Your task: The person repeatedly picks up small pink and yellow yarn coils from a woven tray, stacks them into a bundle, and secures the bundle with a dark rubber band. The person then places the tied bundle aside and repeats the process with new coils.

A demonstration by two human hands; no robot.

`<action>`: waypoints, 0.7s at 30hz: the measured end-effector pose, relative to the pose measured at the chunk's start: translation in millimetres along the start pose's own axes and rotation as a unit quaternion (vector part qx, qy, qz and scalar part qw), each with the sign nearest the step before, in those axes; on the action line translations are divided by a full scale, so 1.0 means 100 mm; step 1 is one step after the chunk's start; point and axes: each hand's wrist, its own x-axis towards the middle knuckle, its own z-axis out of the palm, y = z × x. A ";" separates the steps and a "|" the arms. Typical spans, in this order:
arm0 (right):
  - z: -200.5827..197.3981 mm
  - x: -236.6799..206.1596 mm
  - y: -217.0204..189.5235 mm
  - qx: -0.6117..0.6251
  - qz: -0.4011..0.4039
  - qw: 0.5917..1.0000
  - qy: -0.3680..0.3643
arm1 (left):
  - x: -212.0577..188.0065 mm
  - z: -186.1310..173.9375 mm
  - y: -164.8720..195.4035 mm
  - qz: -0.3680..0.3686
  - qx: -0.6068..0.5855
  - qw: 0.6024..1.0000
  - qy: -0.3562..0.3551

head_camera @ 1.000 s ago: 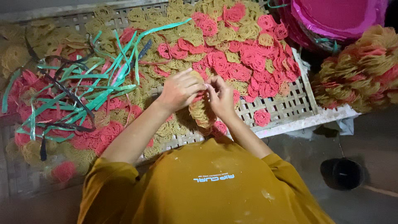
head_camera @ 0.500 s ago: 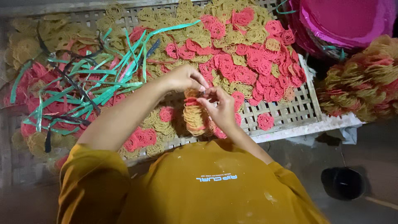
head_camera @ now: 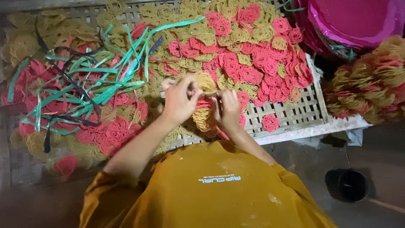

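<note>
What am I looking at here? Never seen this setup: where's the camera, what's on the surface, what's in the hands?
There is no machine here. A person works with two bare hands, and the single picture comes from a camera worn on the head, looking down past an orange shirt.

The surface is a woven tray covered with flat, lacy noodle-like rounds, some red and some yellow. A loose heap of green strips lies over the rounds on the left side of the picture. At the right edge sits a pile of bundled rounds, with a pink tub above it and a dark cup on the floor.

The left hand and right hand together grip a small stack of rounds, yellow with some red in it.
</note>
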 end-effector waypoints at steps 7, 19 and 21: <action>0.03 -0.37 0.08 0.104 0.159 0.982 0.023 | -0.48 0.24 -0.42 -0.077 -0.198 0.957 0.198; -0.25 -0.10 0.08 0.262 0.194 0.943 -0.062 | 0.10 0.37 -0.37 -0.298 -0.344 0.863 -0.218; -0.25 -0.04 0.07 0.207 0.157 0.964 -0.056 | 0.17 0.45 -0.30 -0.337 -0.483 0.764 -0.265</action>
